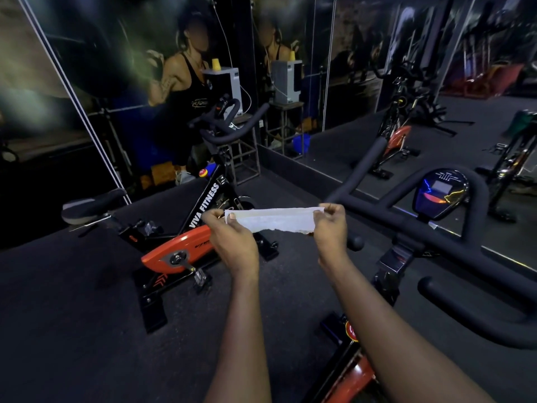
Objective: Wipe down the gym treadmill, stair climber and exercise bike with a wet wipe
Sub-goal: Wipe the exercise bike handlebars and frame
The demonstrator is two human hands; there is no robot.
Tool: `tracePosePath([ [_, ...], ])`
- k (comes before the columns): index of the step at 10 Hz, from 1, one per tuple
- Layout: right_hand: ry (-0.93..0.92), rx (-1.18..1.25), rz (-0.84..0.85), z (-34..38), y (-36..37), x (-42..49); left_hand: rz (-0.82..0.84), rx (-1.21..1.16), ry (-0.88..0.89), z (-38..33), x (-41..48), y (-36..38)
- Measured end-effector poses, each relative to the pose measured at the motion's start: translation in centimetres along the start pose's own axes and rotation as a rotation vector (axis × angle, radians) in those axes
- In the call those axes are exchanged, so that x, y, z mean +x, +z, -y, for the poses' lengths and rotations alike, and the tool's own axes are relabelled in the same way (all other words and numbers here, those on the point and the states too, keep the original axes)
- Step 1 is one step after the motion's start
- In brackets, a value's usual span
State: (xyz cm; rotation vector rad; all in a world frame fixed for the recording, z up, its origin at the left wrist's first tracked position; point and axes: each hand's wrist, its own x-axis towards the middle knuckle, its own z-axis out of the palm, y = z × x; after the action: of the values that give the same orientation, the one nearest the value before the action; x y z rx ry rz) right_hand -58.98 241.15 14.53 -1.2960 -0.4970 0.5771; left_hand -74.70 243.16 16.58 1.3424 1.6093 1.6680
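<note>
Above bike handlebar (406,228): wet wipe (273,219) stretched left-right, left hand (232,237), right hand (331,228) pinching ends.

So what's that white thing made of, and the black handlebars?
The wipe looks like thin, soft paper or cloth: it sags, creases and has a ragged lower edge. The handlebars look covered in matte foam or rubber, thick and dull, not shiny; what's underneath is hidden.

Open dark rubber floor (87,301) lies between the orange-and-black exercise bike (177,254) at left and the black foam handlebars (453,242) blocking the right.
</note>
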Motion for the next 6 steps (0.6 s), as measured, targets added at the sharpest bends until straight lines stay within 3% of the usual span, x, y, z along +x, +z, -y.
tracePosePath([
  [2, 0.030, -0.089, 0.102, -0.2, 0.2, -1.4, -0.072, 0.082, -0.099, -1.5, -0.6, 0.8],
  [3, 0.049, -0.176, 0.081, 0.0, -0.8, -1.5, -0.042, -0.014, 0.041, -1.6, 0.0, 0.7],
  [4, -0.008, -0.057, 0.337, 0.7, -0.5, -2.0, 0.252, -0.128, 0.223, -1.2, 1.2, 0.0],
  [5, 0.040, -0.013, 0.645, 0.9, 0.8, -2.9, 0.572, -0.083, 0.302, -0.9, 2.6, -0.4],
  [6, 0.105, -0.043, 0.747, 0.6, 1.4, -3.9, 0.640, -0.059, 0.228, -0.3, 4.5, -1.2],
])
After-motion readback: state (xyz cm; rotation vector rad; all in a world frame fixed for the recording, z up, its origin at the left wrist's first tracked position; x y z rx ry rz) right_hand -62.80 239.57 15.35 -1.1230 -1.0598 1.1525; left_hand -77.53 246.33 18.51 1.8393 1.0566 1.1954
